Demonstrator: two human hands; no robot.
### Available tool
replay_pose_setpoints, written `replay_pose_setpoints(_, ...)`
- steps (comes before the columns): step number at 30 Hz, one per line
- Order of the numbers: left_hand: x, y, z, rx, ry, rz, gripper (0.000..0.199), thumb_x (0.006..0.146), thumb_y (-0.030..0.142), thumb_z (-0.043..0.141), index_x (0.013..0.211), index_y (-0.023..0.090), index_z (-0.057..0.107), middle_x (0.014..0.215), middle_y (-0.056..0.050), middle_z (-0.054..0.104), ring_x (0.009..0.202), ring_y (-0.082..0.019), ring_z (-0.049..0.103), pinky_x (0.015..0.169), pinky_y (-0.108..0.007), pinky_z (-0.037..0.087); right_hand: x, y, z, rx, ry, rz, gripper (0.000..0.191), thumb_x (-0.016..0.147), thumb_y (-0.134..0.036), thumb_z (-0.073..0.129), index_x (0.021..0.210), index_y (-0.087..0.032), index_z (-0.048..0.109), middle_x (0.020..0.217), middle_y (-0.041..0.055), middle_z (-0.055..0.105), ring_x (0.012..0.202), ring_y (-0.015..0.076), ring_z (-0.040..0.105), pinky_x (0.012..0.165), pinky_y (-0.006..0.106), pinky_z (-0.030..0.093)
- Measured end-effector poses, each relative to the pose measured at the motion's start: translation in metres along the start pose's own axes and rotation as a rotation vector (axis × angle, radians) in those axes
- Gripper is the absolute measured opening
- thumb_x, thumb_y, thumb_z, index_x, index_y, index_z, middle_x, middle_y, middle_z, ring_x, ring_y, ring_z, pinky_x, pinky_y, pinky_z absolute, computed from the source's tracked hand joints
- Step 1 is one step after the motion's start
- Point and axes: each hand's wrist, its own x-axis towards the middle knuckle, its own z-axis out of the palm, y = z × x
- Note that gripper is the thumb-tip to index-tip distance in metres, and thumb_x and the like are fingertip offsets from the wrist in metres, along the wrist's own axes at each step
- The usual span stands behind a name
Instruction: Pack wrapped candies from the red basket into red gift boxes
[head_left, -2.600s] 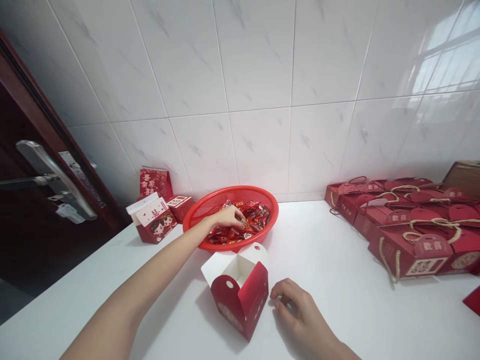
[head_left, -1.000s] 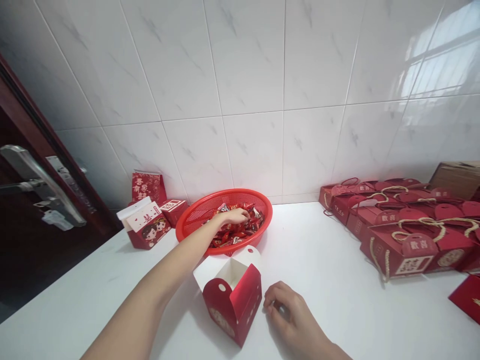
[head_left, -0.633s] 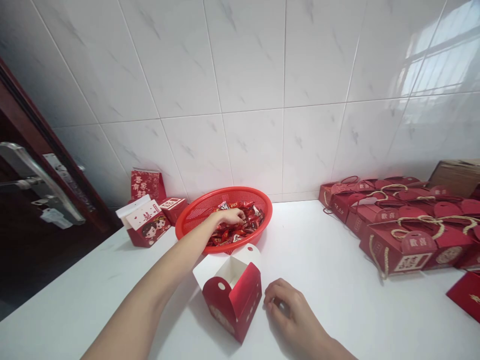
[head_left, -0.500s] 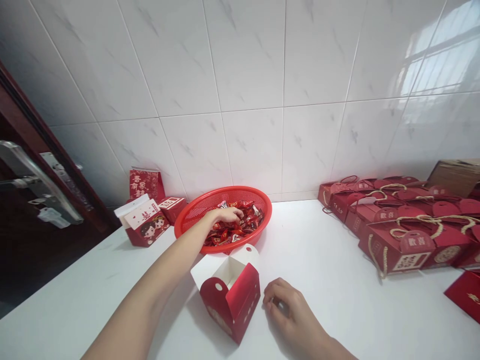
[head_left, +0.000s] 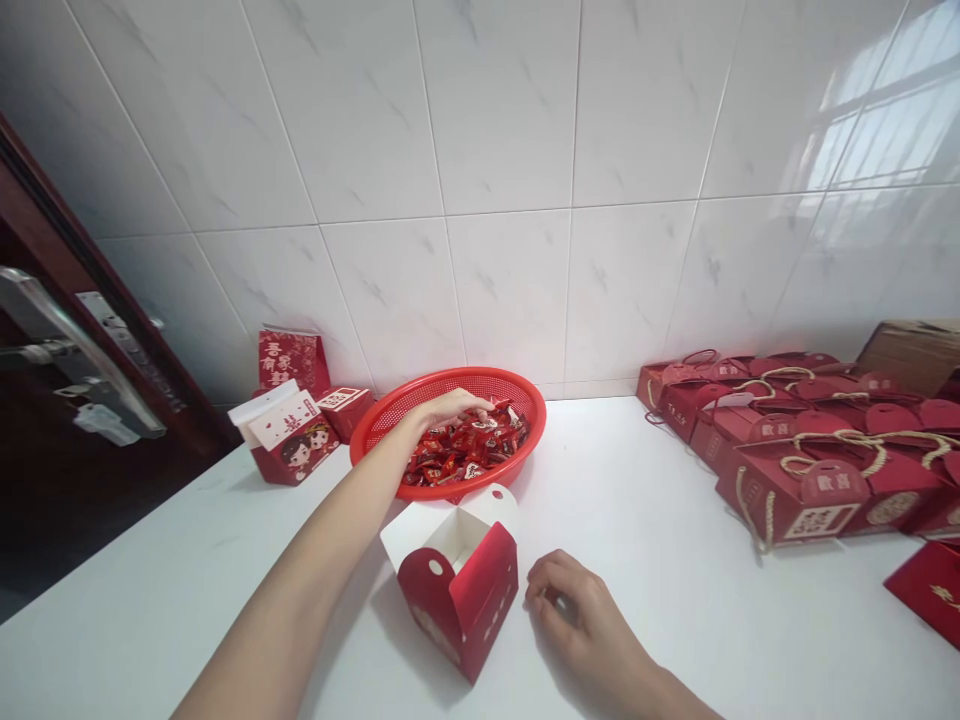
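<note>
My left hand [head_left: 459, 404] is over the red plastic basket [head_left: 367, 425], its fingers bent down and closed on a red wrapped candy at the top of the pile. Many wrapped candies [head_left: 472, 445] in red wrappers lie in the basket. In front of it stands an open red gift box [head_left: 480, 590], its white inside showing and its flaps up. I see no candy in the visible part of that box. To the right of the box, my right hand [head_left: 574, 610] rests on the table with curled fingers, holding nothing I can see and apart from the box.
Closed red boxes [head_left: 757, 455] with rope handles stand in rows at the right. Brown cardboard [head_left: 911, 355] is behind them, and a red packet [head_left: 930, 590] lies at the right edge. Small red boxes [head_left: 300, 445] stand left of the basket. A tiled wall [head_left: 510, 290] backs the white table [head_left: 600, 480].
My left hand has risen slightly from among the candies, and its fingers show more clearly above the pile. My right hand and the open box stay in place; the view has shifted a little.
</note>
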Motion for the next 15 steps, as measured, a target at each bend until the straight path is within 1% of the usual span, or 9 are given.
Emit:
replay_pose_setpoints(1, 0.009, 0.008, -0.002, 0.016, -0.021, 0.001, 0.03, 0.056, 0.039, 0.081, 0.075, 0.02, 0.068, 0.075, -0.004, 0.07, 0.078, -0.025, 0.064, 0.069, -0.032, 0.049, 0.0, 0.0, 0.0, 0.005, 0.003, 0.003, 0.019, 0.078, -0.007, 0.045, 0.073, -0.02, 0.058, 0.089, 0.0031, 0.061, 0.075, 0.0144, 0.057, 0.066, 0.026, 0.043)
replay_pose_setpoints(3, 0.018, 0.018, -0.005, 0.07, -0.101, 0.032, 0.029, 0.051, 0.033, 0.084, 0.071, 0.02, 0.067, 0.072, -0.002, 0.069, 0.073, -0.022, 0.063, 0.067, -0.031, 0.048, 0.0, -0.001, 0.0, 0.016, 0.008, 0.003, 0.019, 0.078, -0.008, 0.045, 0.072, -0.019, 0.058, 0.089, 0.0033, 0.061, 0.075, 0.0147, 0.057, 0.067, 0.027, 0.043)
replay_pose_setpoints(6, 0.015, 0.025, -0.003, 0.143, -0.215, 0.134, 0.024, 0.053, 0.026, 0.082, 0.069, 0.021, 0.065, 0.073, 0.001, 0.067, 0.072, -0.019, 0.062, 0.068, -0.03, 0.047, 0.001, -0.001, 0.0, 0.026, 0.009, 0.001, 0.019, 0.078, -0.008, 0.046, 0.072, -0.02, 0.059, 0.09, 0.0035, 0.061, 0.076, 0.0151, 0.058, 0.068, 0.027, 0.044)
replay_pose_setpoints(8, 0.01, 0.027, 0.0, 0.152, -0.267, 0.193, 0.021, 0.057, 0.025, 0.08, 0.069, 0.021, 0.063, 0.076, 0.001, 0.068, 0.075, -0.02, 0.063, 0.071, -0.031, 0.048, 0.001, -0.001, 0.0, 0.033, 0.005, -0.001, 0.018, 0.078, -0.009, 0.046, 0.072, -0.02, 0.059, 0.09, 0.0036, 0.061, 0.076, 0.0152, 0.058, 0.068, 0.027, 0.044)
replay_pose_setpoints(11, 0.008, 0.029, 0.002, 0.106, -0.241, 0.201, 0.025, 0.056, 0.023, 0.08, 0.072, 0.02, 0.061, 0.079, 0.0, 0.068, 0.08, -0.02, 0.064, 0.074, -0.032, 0.049, 0.001, -0.001, -0.002, 0.058, 0.017, 0.015, 0.013, 0.08, -0.013, 0.05, 0.076, -0.02, 0.06, 0.089, 0.004, 0.062, 0.077, 0.0161, 0.057, 0.07, 0.029, 0.044)
replay_pose_setpoints(13, 0.007, 0.031, 0.004, 0.044, -0.208, 0.205, 0.028, 0.055, 0.023, 0.082, 0.074, 0.02, 0.061, 0.079, 0.001, 0.067, 0.081, -0.02, 0.065, 0.077, -0.032, 0.05, 0.001, -0.002, -0.005, 0.134, 0.015, 0.057, 0.007, 0.082, -0.021, 0.055, 0.084, -0.02, 0.062, 0.085, 0.0039, 0.062, 0.078, 0.0173, 0.057, 0.073, 0.03, 0.045)
replay_pose_setpoints(14, 0.006, 0.034, 0.005, -0.004, -0.2, 0.215, 0.029, 0.055, 0.023, 0.083, 0.074, 0.019, 0.061, 0.079, 0.001, 0.067, 0.081, -0.019, 0.065, 0.078, -0.032, 0.05, 0.002, -0.003, -0.007, 0.208, 0.018, 0.084, 0.009, 0.083, -0.026, 0.058, 0.09, -0.02, 0.063, 0.086, 0.0039, 0.063, 0.079, 0.0178, 0.058, 0.076, 0.032, 0.046)
replay_pose_setpoints(15, 0.003, 0.038, 0.007, -0.061, -0.205, 0.228, 0.029, 0.056, 0.023, 0.083, 0.076, 0.019, 0.061, 0.08, 0.001, 0.067, 0.08, -0.019, 0.065, 0.079, -0.033, 0.051, 0.003, -0.004, -0.01, 0.312, 0.029, 0.109, 0.016, 0.084, -0.031, 0.061, 0.096, -0.021, 0.063, 0.09, 0.0044, 0.064, 0.081, 0.0183, 0.06, 0.078, 0.034, 0.047)
